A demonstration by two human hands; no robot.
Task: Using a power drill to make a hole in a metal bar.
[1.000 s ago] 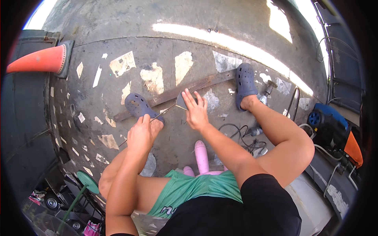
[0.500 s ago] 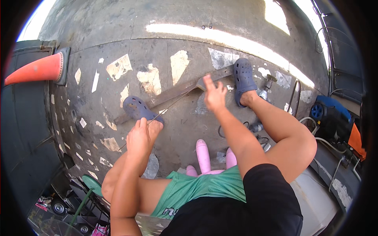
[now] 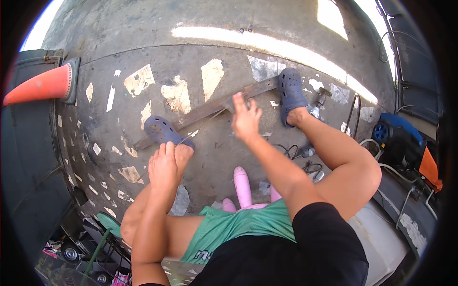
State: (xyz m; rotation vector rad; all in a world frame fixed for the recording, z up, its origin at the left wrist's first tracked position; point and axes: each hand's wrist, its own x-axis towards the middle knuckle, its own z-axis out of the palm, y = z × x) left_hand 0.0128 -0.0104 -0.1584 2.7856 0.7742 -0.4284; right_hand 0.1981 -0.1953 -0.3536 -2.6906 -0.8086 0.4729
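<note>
Head view: metal bar touching right hand.

1. Your right hand reaches a long flat bar of dull, rusty-looking metal.
2. Your left hand pinches a thin metal rod.
3. The clogs look matt, moulded plastic.
4. The floor is rough concrete with flaking paint.
</note>
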